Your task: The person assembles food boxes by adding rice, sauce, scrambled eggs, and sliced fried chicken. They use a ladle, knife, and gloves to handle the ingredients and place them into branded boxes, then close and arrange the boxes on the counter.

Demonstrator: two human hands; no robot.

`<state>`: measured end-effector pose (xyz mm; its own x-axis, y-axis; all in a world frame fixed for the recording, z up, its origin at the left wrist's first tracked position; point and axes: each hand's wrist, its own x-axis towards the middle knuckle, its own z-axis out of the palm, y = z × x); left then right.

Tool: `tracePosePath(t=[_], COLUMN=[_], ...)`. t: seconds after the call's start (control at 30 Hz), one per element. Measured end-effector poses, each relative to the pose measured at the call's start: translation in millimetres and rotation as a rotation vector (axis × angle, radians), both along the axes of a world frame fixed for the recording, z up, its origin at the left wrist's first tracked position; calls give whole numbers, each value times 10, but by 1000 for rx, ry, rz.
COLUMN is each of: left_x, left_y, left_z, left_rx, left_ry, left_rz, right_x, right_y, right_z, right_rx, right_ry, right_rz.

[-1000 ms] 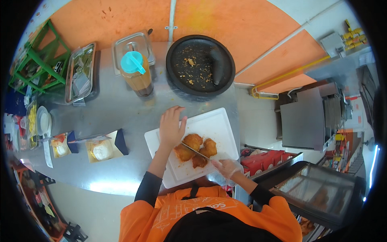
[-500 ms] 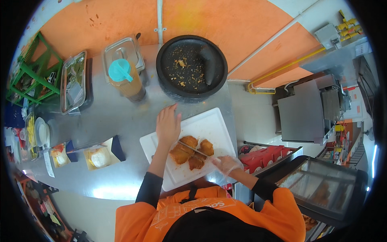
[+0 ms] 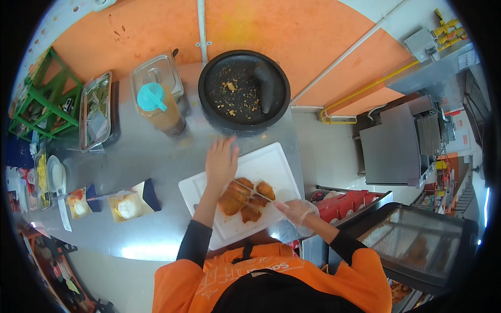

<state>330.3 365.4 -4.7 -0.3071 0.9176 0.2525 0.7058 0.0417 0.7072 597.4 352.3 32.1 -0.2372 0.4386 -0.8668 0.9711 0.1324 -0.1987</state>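
Steel table (image 3: 156,161) bears a white board (image 3: 269,164); fried chicken (image 3: 229,203) lies on it. Gloved right hand (image 3: 296,212) grips the knife (image 3: 254,191), blade across the chicken. Left hand (image 3: 221,163) is extended, fingers slightly apart, over the board's far edge.

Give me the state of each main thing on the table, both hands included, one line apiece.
Cutting board, lying flat
Fried food, in several pieces
Knife, held across the fried food
Right hand, in a clear glove, closed on the knife
Left hand, bare, fingers outstretched
Black bowl, littered with crumbs
Pestle, lying in the black bowl
Jug, standing, lid on
Food boxes, open, food inside
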Motion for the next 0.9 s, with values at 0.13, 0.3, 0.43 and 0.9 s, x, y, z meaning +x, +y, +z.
tracePosePath(t=[0.13,0.3,0.43,0.9], left_x=[69,46,13,-37], left_y=[-176,-238,-148,-203], left_z=[-265,-201,-217,-204], left_rx=[-137,-158,-58,85], left_ry=[-16,19,114,59], left_rz=[79,100,104,67], right_x=[-151,-52,-42,-51], right_y=[95,-71,-40,-98], right_z=[145,17,76,102], right_rx=[-63,62,132,179], right_ry=[-74,7,19,123], right_rz=[-35,138,93,33])
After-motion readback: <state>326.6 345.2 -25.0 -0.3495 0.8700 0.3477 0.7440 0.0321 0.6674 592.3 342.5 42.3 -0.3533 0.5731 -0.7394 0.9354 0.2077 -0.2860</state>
